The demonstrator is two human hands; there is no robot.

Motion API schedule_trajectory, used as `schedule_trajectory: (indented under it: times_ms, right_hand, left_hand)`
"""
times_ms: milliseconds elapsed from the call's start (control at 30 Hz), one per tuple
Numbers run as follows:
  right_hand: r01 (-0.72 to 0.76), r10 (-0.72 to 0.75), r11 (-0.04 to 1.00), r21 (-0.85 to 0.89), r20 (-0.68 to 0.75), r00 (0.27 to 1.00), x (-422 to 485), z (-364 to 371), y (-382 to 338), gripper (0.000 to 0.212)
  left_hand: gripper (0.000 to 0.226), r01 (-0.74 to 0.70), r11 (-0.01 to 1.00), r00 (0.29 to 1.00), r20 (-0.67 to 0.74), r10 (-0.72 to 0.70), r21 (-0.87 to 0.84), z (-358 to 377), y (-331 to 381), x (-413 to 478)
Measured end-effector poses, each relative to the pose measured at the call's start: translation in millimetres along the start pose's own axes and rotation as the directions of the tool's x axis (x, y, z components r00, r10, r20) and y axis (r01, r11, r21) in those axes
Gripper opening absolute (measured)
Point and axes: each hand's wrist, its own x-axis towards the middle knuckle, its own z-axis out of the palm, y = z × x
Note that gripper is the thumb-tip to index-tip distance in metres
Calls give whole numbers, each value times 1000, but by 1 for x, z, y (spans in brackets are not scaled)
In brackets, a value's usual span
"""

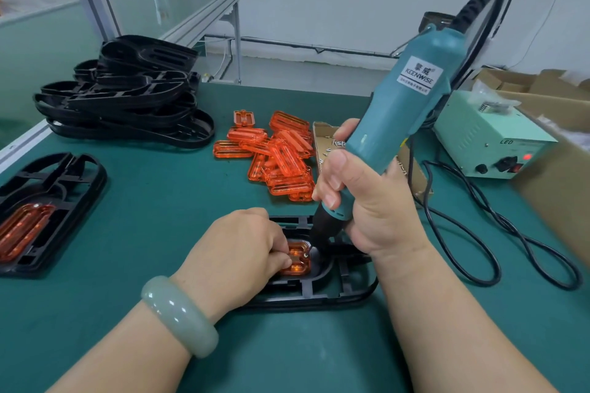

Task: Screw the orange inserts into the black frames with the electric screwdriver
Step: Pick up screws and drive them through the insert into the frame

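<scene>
A black frame (338, 292) lies on the green mat in front of me with an orange insert (298, 262) seated in it. My left hand (242, 249) covers the insert's left part, fingertips pinching at it beside a small screw. My right hand (367, 204) grips the teal electric screwdriver (405, 105), which is tilted, its black tip down on the screw at the insert's right edge. A pile of loose orange inserts (277, 153) lies behind. Several empty black frames (127, 96) are stacked at the back left.
A black frame with an orange insert (41, 214) sits at the left edge. A cardboard tray of screws (325, 140) stands behind the screwdriver. A pale green power box (491, 137) with a lit red light and looping black cables (498, 239) are on the right, cardboard boxes beyond.
</scene>
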Motion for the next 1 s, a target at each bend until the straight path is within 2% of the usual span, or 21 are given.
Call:
schedule_trajectory:
  times_ms: [267, 433, 567, 700, 833, 1000]
  right_hand:
    - [27, -22, 999, -36, 129, 991, 2, 4, -1, 21]
    - [37, -32, 999, -32, 131, 991, 1, 6, -2, 22]
    - [87, -89, 996, 38, 63, 994, 3, 5, -10, 21]
    - [152, -149, 988, 28, -83, 985, 3, -6, -21, 21]
    - [146, -125, 987, 73, -243, 962, -3, -20, -21, 14]
    - [164, -107, 977, 133, -359, 927, -8, -29, -23, 16]
  left_hand:
    - [11, 16, 1000, 1000, -12, -16, -10, 0, 0, 0]
    - [11, 26, 999, 1000, -15, -27, -22, 1, 0, 0]
    - [9, 37, 999, 999, -12, -38, -39, 0, 1, -1]
    - [10, 48, 999, 999, 21, -48, -10, 0, 1, -1]
    - [14, 66, 996, 998, 6, -66, 66, -2, 4, -2]
    - [19, 49, 986, 997, 48, -58, 158, -6, 8, -2]
